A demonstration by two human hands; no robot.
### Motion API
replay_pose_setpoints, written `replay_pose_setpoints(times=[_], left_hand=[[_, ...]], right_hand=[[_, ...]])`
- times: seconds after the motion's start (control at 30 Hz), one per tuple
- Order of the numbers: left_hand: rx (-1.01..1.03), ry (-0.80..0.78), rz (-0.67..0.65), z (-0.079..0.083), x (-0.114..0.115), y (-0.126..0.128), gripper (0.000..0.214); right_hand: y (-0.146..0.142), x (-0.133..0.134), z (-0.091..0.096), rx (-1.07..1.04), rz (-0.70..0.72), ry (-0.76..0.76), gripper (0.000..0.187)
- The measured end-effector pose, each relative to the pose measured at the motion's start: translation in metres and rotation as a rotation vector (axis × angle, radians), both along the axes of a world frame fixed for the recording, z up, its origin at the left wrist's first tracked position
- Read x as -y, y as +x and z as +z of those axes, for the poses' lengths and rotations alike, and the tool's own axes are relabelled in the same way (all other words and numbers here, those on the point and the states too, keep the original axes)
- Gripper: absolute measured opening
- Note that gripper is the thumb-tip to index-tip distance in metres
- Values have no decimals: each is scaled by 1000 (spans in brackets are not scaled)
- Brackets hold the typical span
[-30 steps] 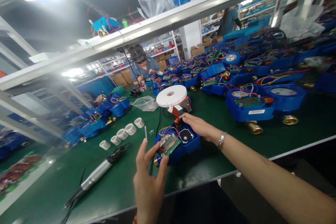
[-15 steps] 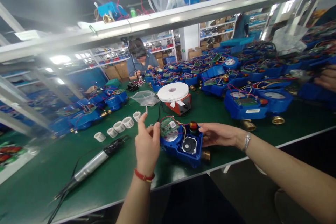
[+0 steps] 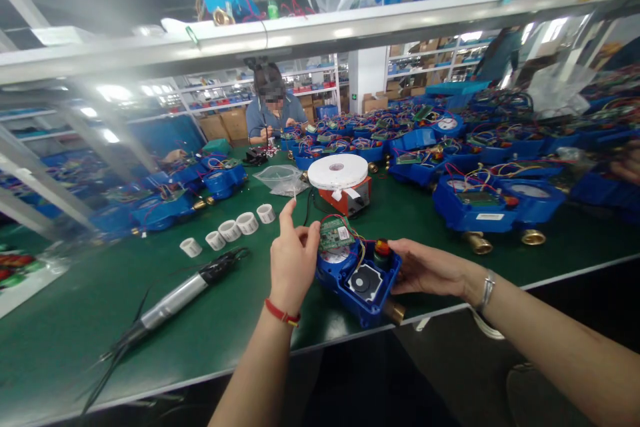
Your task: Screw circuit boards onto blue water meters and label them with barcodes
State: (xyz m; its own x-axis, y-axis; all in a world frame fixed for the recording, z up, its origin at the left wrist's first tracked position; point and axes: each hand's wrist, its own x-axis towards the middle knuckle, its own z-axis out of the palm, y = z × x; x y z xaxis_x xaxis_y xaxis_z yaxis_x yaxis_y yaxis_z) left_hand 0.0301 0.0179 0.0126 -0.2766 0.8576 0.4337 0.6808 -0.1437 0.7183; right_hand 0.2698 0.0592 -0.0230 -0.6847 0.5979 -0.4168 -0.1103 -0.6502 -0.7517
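A blue water meter with a brass fitting sits near the front edge of the green table. A green circuit board with coloured wires stands tilted up over its dial. My left hand pinches the board's left edge, fingers closed, and a thin white strip sticks up above the forefinger. My right hand grips the meter's right side, next to the red and black part.
An electric screwdriver with a cable lies left of my hands. Several small white cups stand behind it. A white tape roll on a red holder and a plastic bag lie beyond. Many blue meters crowd the right and back. A person works across the table.
The meter was turned so its brass fitting points to the right. My left hand went from open to pinching the lifted board. My right hand shifted to the meter's right side.
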Motion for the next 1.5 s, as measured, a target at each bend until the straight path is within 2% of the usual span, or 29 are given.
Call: replay_pose_setpoints(times=[0.17,0.27,0.37,0.47,0.5,0.57,0.67,0.8,1.03,1.5], left_hand=[[0,6,0,-1,-4,0,58],[8,20,12,0,-3,-1,66],[89,214,67,-1,13,-5,70],[320,423,121,-5,47,-6,48],[402,421,131,-7,60,-6,36],[491,303,127,-10,84,-5,15],[435,101,47,-14,103,-5,16],[351,70,-47,-20,98,-7,12],[407,81,-90,-31,83,-3,11],[308,129,-82,-21,68,-5,11]], right_hand=[[-2,0,5,24,32,-21,38],[-9,15,5,-8,8,-55,34],[-24,41,4,-77,-83,-83,35],[-44,63,6,-142,-207,-131,31],[-51,67,7,-161,-255,-156,28],[-62,70,10,-187,-329,-200,21],[-75,68,16,-174,-361,-222,23],[-84,65,22,-150,-359,-206,29],[-87,64,34,-132,-402,-144,19],[-88,60,41,-129,-409,-134,18]])
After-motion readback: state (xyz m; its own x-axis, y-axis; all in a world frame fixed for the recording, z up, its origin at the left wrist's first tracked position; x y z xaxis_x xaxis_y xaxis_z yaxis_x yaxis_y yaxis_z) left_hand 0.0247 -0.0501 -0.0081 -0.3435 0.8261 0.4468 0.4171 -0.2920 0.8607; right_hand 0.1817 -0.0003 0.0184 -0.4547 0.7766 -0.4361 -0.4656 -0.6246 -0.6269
